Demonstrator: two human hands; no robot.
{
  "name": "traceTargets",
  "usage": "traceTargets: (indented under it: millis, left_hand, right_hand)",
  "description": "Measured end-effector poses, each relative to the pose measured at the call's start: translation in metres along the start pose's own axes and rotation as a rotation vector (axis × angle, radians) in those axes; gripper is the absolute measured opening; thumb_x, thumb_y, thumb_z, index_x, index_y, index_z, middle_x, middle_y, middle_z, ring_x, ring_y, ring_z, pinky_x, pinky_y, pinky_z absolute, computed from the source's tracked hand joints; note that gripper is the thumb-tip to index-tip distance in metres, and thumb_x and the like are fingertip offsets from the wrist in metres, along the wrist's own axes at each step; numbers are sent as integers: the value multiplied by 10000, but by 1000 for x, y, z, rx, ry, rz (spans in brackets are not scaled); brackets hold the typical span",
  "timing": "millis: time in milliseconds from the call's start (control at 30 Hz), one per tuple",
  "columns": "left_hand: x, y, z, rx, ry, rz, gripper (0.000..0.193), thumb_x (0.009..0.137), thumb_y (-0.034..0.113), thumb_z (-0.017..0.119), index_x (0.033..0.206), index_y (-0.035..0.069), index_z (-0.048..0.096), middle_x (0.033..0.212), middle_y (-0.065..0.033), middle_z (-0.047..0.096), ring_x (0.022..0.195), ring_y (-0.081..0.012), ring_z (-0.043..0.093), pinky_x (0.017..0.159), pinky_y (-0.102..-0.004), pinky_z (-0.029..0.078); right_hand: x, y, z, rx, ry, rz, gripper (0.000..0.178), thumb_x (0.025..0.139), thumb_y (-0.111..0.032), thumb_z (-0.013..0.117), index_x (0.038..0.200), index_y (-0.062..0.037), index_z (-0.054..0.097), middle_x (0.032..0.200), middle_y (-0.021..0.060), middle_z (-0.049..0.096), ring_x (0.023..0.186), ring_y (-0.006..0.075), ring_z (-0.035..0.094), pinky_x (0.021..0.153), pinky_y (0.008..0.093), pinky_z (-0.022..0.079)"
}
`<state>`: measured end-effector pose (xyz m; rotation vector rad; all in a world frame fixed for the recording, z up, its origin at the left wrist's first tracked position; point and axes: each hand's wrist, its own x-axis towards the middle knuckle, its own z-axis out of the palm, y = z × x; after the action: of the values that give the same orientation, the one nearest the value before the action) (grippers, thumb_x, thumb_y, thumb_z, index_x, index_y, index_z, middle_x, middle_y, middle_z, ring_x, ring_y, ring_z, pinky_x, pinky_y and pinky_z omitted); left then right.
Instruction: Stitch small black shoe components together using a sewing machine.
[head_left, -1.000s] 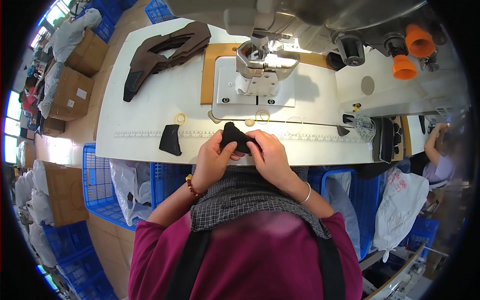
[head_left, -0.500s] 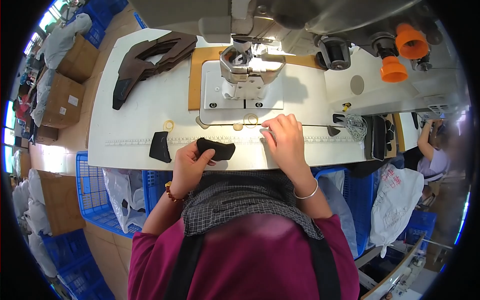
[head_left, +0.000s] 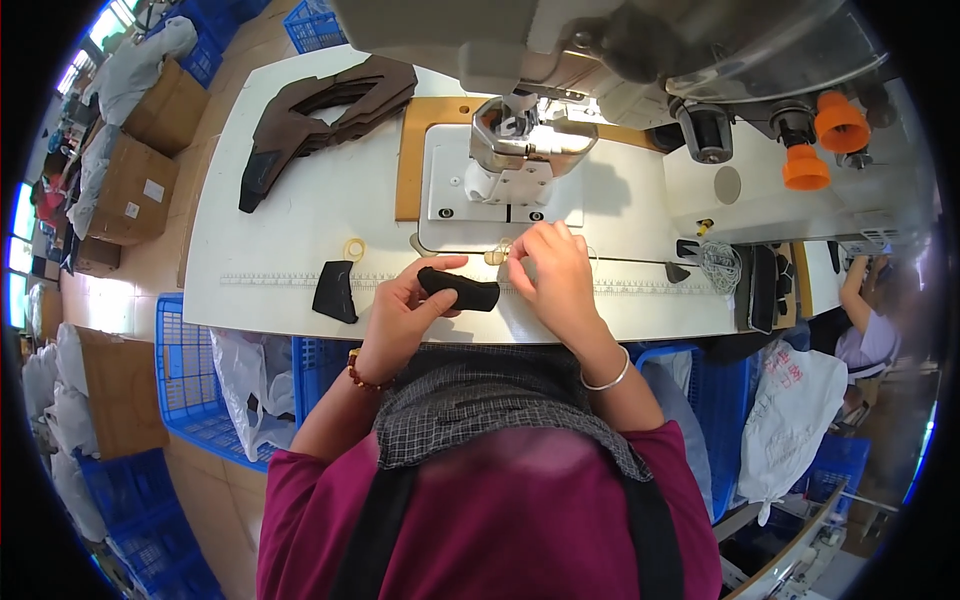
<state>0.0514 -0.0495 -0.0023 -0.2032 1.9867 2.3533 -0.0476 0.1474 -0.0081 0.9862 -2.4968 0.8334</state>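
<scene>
My left hand point(head_left: 405, 305) grips a small stack of black fabric pieces point(head_left: 468, 290), thumb on top, over the table's front part. To its right, my right hand point(head_left: 558, 280) hovers low over the table with thumb and index finger pinched together. Whatever lies in that pinch is hidden. Close to its fingertips rests a small beige piece point(head_left: 494, 256). Part of a thin pale loop point(head_left: 595, 262) shows along the right hand's outer side. Left of my left hand lie another black fabric piece point(head_left: 335, 292) and a yellow rubber band point(head_left: 354, 249).
Ahead stands a sewing machine point(head_left: 525, 150) on the white table point(head_left: 300, 225). Brown cut pieces point(head_left: 345, 105) are stacked at the far left. A printed ruler strip point(head_left: 640, 287) crosses the front. Blue crates point(head_left: 190, 375) stand below; a coil of cord point(head_left: 718, 265) lies right.
The view has shifted, so the table appears farther right. My right hand's thumb and index have come together, closer to the black fabric pieces still held in my left hand.
</scene>
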Motion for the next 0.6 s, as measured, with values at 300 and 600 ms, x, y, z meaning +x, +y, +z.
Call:
traceTargets:
  millis: [300,600]
  left_hand:
    - [3,10,10,-79,-282,-49,251,924,13,619,1169,-40,645,1029,-38,679,958,-100,631,838,-270,534]
    - [5,10,8,-102,-188,-39,180,940,45,624,1083,-59,657,998,-68,693,888,-121,653,785,-274,569]
  right_hand:
    - [-9,-25,-36,836,-363,400,76,886,-19,655,848,-18,590,703,-27,580,604,39,492,546,203,390]
    - [-21,12,-46,877,-354,372,98,906,-11,608,830,-4,670,746,-22,556,690,60,487,624,202,390]
